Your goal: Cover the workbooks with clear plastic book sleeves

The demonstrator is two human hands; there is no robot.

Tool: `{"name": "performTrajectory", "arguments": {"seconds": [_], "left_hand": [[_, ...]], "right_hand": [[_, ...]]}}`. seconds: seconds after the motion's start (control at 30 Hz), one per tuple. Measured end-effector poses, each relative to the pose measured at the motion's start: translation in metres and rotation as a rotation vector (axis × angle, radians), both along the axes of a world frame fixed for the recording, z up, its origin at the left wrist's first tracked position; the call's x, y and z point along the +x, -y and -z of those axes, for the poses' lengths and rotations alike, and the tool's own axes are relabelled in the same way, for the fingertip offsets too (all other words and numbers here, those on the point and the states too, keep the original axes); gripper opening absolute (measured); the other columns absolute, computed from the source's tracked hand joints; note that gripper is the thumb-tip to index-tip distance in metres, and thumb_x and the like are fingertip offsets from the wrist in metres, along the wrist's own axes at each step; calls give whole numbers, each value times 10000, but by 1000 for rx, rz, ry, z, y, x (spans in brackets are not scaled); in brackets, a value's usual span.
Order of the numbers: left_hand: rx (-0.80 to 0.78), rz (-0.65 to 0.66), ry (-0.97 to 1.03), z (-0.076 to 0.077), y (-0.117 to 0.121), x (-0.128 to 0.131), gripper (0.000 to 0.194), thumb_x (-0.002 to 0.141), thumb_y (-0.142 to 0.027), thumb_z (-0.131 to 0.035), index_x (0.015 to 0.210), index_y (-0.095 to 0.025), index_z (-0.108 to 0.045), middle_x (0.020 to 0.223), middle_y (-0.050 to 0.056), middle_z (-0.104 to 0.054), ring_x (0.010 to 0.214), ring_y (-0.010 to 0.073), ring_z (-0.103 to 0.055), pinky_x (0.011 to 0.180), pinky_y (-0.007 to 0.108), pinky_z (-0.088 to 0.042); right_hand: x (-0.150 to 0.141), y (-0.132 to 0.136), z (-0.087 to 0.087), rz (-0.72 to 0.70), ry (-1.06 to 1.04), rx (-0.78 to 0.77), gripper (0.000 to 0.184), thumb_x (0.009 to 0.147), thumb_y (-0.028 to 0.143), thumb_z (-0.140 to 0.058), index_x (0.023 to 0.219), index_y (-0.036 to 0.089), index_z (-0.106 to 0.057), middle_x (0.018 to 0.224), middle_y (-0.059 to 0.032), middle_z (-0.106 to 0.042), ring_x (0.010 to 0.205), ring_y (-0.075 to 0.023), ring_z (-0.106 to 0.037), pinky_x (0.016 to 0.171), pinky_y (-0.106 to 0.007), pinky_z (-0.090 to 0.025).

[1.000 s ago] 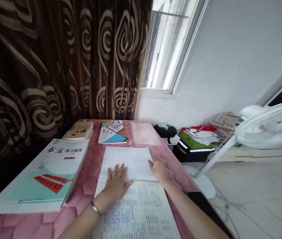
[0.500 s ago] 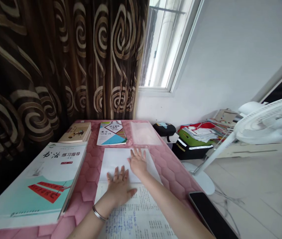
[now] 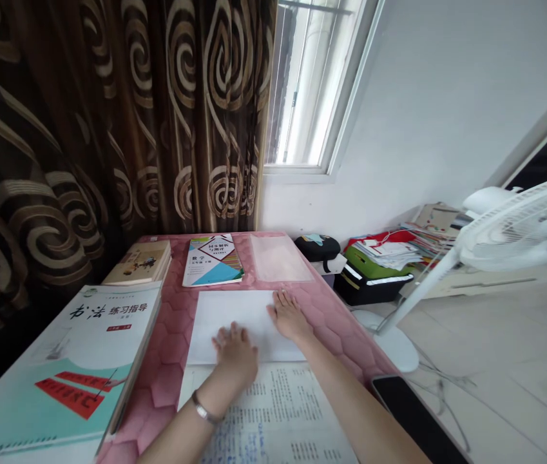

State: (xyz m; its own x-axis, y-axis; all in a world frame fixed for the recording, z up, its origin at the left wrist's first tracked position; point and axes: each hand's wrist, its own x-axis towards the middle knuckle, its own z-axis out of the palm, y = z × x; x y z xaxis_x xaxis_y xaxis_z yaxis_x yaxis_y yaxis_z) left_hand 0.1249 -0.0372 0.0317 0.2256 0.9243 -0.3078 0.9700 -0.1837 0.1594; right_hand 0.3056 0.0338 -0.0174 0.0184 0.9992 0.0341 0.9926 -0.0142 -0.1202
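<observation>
A blank white sheet (image 3: 249, 322) lies over the upper part of a printed page (image 3: 292, 399) that carries blue handwriting. My left hand (image 3: 235, 354) rests on the sheet's lower middle, palm down, fingers slightly bent and apart, with a silver bangle at the wrist. Near the sheet's upper right edge my right hand (image 3: 288, 316) presses flat with its fingers stretched out. Neither hand grips anything. The forearms hide parts of the printed page.
Left of the page stand a large calligraphy workbook stack (image 3: 84, 361) and smaller tan books (image 3: 140, 261). Behind lie a maths book (image 3: 212, 258) and a clear plastic cover (image 3: 280, 258) on the pink quilted tabletop (image 3: 169, 322). A phone (image 3: 413, 412) and white fan (image 3: 447, 258) are right.
My right hand has slid right towards the sheet's edge. My left hand has moved slightly right, its fingers more bent. The view has shifted a little.
</observation>
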Motion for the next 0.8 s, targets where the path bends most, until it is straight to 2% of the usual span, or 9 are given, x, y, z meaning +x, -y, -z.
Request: {"name": "performTrajectory", "arguments": {"seconds": [0.07, 0.17, 0.23, 0.33, 0.47, 0.57, 0.7, 0.8], "left_hand": [[88, 79, 54, 6, -22, 19, 589, 937, -314, -264, 1483, -109, -342, 1587, 160, -229, 1449, 361, -221, 1139, 639, -134], [148, 145, 122, 14, -58, 36, 597, 946, -321, -238, 1503, -112, -289, 1603, 112, -195, 1479, 260, -162, 1184, 528, -141], [179, 119, 125, 20, -77, 34, 632, 949, -350, -235, 1517, -74, -229, 1610, 121, -152, 1489, 235, -113, 1201, 479, -101], [248, 61, 111, 28, -95, 10, 668, 953, -396, -217, 1522, -48, -189, 1608, 136, -141, 1488, 224, -123, 1208, 442, -74], [310, -45, 52, 34, -102, -33, 643, 954, -401, -206, 1517, -94, -247, 1597, 126, -194, 1474, 218, -190, 1201, 423, -124], [335, -111, 8, 37, -103, -52, 661, 952, -413, -213, 1511, -62, -249, 1590, 154, -199, 1471, 236, -197, 1196, 413, -146], [355, -140, -22, 41, -103, -57, 684, 947, -429, -214, 1504, -32, -252, 1588, 173, -185, 1469, 258, -200, 1196, 418, -139], [378, -133, -22, 42, -102, -56, 678, 944, -429, -220, 1503, -47, -266, 1583, 170, -207, 1464, 260, -217, 1192, 421, -150]], "right_hand": [[0, 0, 5, 0, 13, 32, 638, 1000, 412, -217, 1502, 22, -268, 1574, -177, -238, 1476, -263, -156, 1187, -417, -101], [-2, -1, 8, -11, 16, 46, 626, 999, 407, -229, 1501, 36, -282, 1574, -169, -239, 1472, -254, -179, 1188, -417, -106], [-2, 0, 8, -9, 15, 37, 630, 999, 415, -228, 1502, 38, -279, 1577, -163, -232, 1472, -248, -179, 1191, -412, -106], [-3, 0, 5, 0, 9, 23, 631, 1001, 415, -224, 1502, 35, -275, 1578, -162, -228, 1475, -250, -165, 1192, -416, -115], [-3, 0, 4, -4, 3, 18, 632, 1001, 411, -235, 1498, 23, -280, 1574, -175, -234, 1472, -260, -173, 1191, -420, -116], [-1, 1, 4, -4, 4, 25, 632, 999, 413, -231, 1496, 27, -289, 1572, -171, -246, 1471, -259, -181, 1189, -420, -117], [-11, 1, -4, 48, 41, 23, 608, 992, 368, -246, 1488, 23, -309, 1561, -190, -266, 1471, -287, -170, 1184, -481, -76], [-45, -3, -13, 70, 13, 1, 591, 988, 327, -254, 1468, -8, -336, 1540, -229, -288, 1470, -323, -157, 1167, -539, -94]]}}
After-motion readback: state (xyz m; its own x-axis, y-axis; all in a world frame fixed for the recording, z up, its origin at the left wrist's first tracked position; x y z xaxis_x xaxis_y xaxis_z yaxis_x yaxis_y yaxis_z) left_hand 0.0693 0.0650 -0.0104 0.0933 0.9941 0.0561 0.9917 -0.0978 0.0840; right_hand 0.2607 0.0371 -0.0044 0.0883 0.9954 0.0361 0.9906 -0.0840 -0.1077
